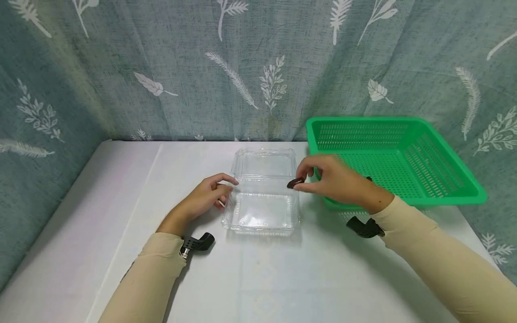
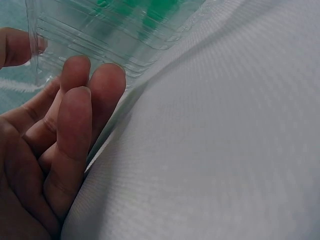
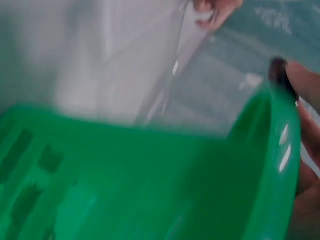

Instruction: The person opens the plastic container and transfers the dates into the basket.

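Note:
A clear plastic clamshell box (image 1: 262, 208) lies on the white table with its lid (image 1: 264, 162) laid back on the far side. At the box's left edge my left hand (image 1: 208, 193) grips the rim, one finger over it and the others bent against the outer wall (image 2: 100, 47). Between thumb and fingertips my right hand (image 1: 333, 177) pinches a dark brown, glossy, oval date-like piece (image 1: 296, 182). That hand hovers just past the box's right edge, near the green basket. In the right wrist view, the piece (image 3: 281, 75) shows above the basket's rim.
The green slotted plastic basket (image 1: 404, 201) stands at the right, its near left corner beneath my right forearm. Inside it a small dark thing (image 1: 369, 178) peeks out past my wrist. A patterned grey-green curtain (image 1: 181, 67) hangs behind the white-covered table (image 1: 194, 287).

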`<state>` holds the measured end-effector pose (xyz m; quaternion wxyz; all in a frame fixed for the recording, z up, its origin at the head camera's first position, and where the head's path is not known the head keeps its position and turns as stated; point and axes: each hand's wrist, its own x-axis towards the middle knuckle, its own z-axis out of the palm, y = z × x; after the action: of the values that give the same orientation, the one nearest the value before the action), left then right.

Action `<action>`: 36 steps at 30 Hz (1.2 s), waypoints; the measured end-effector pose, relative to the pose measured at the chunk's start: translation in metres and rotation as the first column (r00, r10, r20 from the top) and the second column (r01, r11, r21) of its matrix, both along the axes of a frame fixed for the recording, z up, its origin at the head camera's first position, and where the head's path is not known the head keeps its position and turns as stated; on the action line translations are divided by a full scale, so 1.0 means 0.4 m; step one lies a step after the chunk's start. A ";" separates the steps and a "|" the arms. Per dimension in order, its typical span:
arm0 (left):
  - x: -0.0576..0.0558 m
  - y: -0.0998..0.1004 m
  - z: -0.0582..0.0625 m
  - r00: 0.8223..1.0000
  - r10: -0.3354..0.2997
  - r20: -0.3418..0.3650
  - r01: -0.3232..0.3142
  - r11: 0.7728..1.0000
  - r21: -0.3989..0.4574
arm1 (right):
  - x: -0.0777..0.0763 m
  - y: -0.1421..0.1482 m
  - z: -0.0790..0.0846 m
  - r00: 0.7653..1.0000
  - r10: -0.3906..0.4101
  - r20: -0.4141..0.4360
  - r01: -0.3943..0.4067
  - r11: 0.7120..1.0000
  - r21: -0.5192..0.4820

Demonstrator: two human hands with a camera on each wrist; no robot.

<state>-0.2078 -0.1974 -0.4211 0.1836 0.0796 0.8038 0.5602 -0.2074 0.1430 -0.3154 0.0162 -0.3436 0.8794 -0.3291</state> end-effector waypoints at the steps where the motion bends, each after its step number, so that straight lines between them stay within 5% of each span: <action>1: 0.000 -0.003 0.000 1.000 0.003 -0.001 -0.003 1.000 -0.006 | -0.005 0.016 -0.002 0.999 -0.034 -0.031 0.034 0.999 -0.022; 6: 0.001 -0.027 -0.001 1.000 0.017 -0.017 -0.018 0.999 -0.029 | -0.044 0.095 -0.014 0.975 -0.173 -0.138 0.173 0.985 -0.008; 12: -0.002 -0.048 0.000 0.999 0.020 -0.029 -0.021 1.000 -0.023 | -0.093 0.160 -0.020 0.964 -0.267 -0.013 0.265 0.945 0.194; 19: -0.006 -0.043 -0.005 1.000 0.013 -0.028 -0.013 1.000 -0.011 | -0.129 0.181 -0.046 0.940 -0.301 0.158 0.223 0.897 0.382; 24: -0.010 -0.043 -0.003 0.999 0.014 -0.033 -0.014 1.000 -0.012 | -0.134 0.173 -0.061 0.943 -0.285 0.174 0.194 0.891 0.411; 30: 0.007 -0.067 0.016 1.000 0.005 -0.019 -0.004 0.999 0.040 | -0.087 0.180 -0.046 0.934 -0.351 0.067 0.310 0.889 0.337; 32: 0.027 -0.089 0.041 0.997 0.024 -0.070 -0.023 1.000 0.016 | -0.059 0.190 -0.040 0.931 -0.364 -0.020 0.353 0.889 0.293; 34: 0.050 -0.123 0.078 0.979 0.056 -0.194 -0.080 0.990 -0.118 | -0.032 0.205 -0.036 0.918 -0.371 -0.138 0.395 0.878 0.270; 36: 0.071 -0.168 0.117 0.934 0.072 -0.349 -0.195 0.923 -0.331 | -0.010 0.220 -0.035 0.892 -0.378 -0.246 0.439 0.854 0.280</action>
<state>-0.1793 -0.2646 -0.3743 0.0184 0.0814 0.9157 0.3931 -0.2114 0.2309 -0.3296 -0.0778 -0.1693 0.9723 -0.1413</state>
